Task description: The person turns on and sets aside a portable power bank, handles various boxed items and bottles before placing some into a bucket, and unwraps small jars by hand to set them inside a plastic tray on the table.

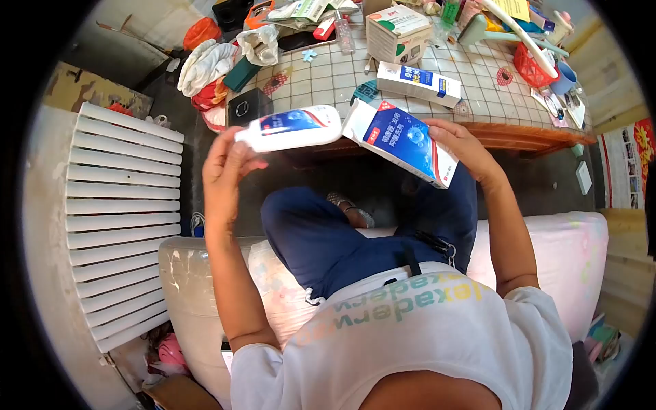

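My left hand (229,162) grips a white plastic bottle (301,128) by its capped end. The bottle lies almost level, and its blue label with a red stripe faces up. On the other side, my right hand (465,147) is closed on the right edge of a blue and white carton (402,142), tilted down to the right. The bottle's base meets or overlaps the carton's upper left end; whether the two touch I cannot tell. Both are held above my lap, close to the table's front edge.
Ahead is a table (471,75) with a checked cover. On it are a white-and-blue box (418,83), a larger carton (398,34), a black box (250,106) and a red basket (534,67). A white radiator (126,225) stands at left. I sit on a sofa (553,253).
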A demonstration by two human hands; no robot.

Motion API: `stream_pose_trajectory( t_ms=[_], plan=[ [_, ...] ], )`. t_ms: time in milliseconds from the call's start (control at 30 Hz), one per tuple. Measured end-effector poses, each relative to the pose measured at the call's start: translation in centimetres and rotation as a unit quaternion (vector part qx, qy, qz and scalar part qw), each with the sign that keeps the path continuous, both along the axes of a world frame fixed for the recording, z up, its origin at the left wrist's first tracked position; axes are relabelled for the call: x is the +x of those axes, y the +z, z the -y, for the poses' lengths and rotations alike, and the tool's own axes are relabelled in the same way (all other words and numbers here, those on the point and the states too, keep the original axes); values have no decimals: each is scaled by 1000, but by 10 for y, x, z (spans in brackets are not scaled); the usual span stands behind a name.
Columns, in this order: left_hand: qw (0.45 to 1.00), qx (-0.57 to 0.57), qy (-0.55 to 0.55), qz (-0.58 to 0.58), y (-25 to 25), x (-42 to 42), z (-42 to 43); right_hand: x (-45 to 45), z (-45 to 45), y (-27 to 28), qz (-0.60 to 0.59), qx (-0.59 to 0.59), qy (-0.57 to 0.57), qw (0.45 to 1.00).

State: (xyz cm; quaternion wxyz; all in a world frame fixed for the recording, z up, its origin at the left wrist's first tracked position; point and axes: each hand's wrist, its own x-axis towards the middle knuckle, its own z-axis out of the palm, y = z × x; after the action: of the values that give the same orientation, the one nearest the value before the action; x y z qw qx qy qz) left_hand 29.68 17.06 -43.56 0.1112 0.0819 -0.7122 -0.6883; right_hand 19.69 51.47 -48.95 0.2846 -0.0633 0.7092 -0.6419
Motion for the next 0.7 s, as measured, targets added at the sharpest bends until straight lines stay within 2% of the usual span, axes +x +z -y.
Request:
stream_pose_trajectory(
  t_ms=[133,300,367,467,500,567,633,700],
  plan=[
    [996,-69,46,-40,15,-3,1,3,-1,-6,16,-11,-28,999],
    [988,-73,92,-102,37,-7,5,6,-4,-23,9,-22,-21,999],
    [983,-137,95,-82,27,-22,11,8,-3,-27,17,-29,-3,999],
    [981,-165,70,-75,0,-38,14,15,4,-23,22,-24,0,999],
    [972,-221,78,-28,-5,-42,11,18,4,-24,27,-29,6,999],
    [943,-323,68,-50,-24,-55,14,22,2,-25,45,-19,25,999],
    [938,-341,60,-21,-27,-63,0,20,0,-26,39,-19,45,998],
    [891,-449,56,20,-27,-76,-10,19,-3,-32,14,-32,66,997]
  ],
)
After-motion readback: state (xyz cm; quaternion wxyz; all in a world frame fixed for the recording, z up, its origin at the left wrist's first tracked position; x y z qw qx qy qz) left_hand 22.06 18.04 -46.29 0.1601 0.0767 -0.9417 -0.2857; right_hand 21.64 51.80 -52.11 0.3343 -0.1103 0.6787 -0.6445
